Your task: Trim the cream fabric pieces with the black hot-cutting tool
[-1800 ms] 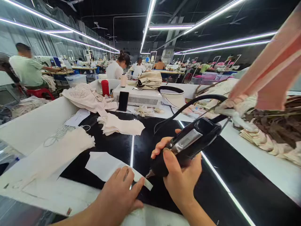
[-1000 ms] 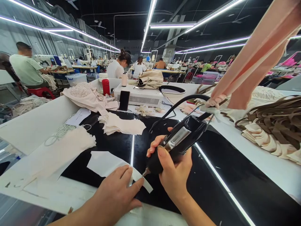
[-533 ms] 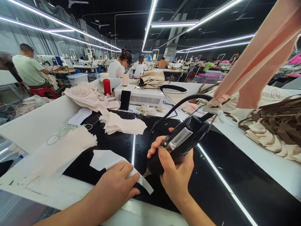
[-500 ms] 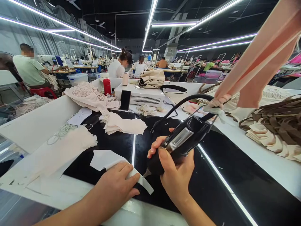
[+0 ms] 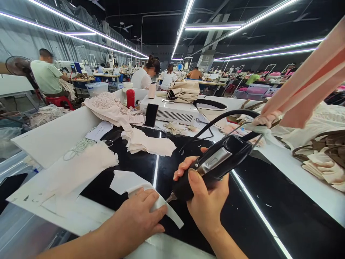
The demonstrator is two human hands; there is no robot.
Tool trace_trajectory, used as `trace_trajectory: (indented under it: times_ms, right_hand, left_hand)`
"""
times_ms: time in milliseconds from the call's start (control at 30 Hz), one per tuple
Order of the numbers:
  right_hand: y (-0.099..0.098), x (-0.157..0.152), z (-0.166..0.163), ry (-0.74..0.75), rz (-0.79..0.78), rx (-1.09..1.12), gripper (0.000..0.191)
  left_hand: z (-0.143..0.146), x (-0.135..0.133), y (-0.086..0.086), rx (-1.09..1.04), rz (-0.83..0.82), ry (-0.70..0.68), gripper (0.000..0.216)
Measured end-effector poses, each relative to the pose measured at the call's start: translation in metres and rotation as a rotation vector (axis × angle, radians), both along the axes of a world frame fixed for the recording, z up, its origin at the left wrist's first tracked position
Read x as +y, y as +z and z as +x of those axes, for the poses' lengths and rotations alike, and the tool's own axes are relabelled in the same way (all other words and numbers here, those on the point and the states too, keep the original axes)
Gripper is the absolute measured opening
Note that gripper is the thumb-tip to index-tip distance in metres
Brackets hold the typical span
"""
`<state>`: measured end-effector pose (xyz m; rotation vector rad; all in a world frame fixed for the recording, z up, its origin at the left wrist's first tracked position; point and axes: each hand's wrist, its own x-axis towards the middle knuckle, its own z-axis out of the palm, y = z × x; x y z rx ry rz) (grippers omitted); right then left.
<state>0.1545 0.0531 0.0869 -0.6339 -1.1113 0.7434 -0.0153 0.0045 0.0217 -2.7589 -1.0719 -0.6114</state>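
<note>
My left hand (image 5: 140, 214) lies fairly flat on a white fabric piece (image 5: 124, 181), fingers extended. The piece rests on the black glossy tabletop (image 5: 258, 190), and its narrow strip end pokes out to the right of my fingers. My right hand (image 5: 206, 196) is wrapped round a black corded hand tool (image 5: 210, 167) with a metal lever on its side. The tool tilts down to the left, and its pointed metal tip meets the strip's upper edge. A pink fabric tie (image 5: 272, 117) is knotted near the tool's cable end.
Stacked pale pink fabric pieces (image 5: 148, 142) lie ahead, with another pile (image 5: 97, 162) at left. Behind them stand a phone (image 5: 151, 115), a red bottle (image 5: 130, 98) and a white vented box (image 5: 169, 111). Brown-strapped garments (image 5: 323, 154) are heaped at right. People sit at machines beyond.
The view has turned slightly left, so things sit farther right. My left hand stays on the fabric, and the tool's tip has shifted a little along the strip toward my fingers.
</note>
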Motion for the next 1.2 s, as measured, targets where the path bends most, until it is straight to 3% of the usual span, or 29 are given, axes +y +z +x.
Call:
trace_trajectory:
  times_ms: [267, 400, 633, 967, 1200]
  right_hand:
    - [0.005, 0.003, -0.003, -0.005, -0.031, 0.006, 0.032]
    - [0.004, 0.008, -0.007, 0.011, -0.005, 0.016, 0.039]
    - [0.000, 0.014, -0.011, 0.015, 0.001, -0.021, 0.030]
    - [0.002, 0.019, -0.017, 0.026, 0.010, -0.014, 0.034]
    - [0.000, 0.021, -0.021, 0.041, 0.022, -0.009, 0.032]
  left_hand:
    - [0.002, 0.000, -0.001, -0.102, 0.059, 0.009, 0.043]
    - [0.002, 0.001, -0.002, -0.125, 0.048, 0.022, 0.047]
    - [0.002, 0.003, -0.003, -0.125, 0.043, 0.038, 0.049]
    - [0.002, 0.000, -0.011, -0.180, 0.004, 0.059, 0.057]
    - [0.003, 0.001, -0.006, -0.196, 0.005, 0.043, 0.058]
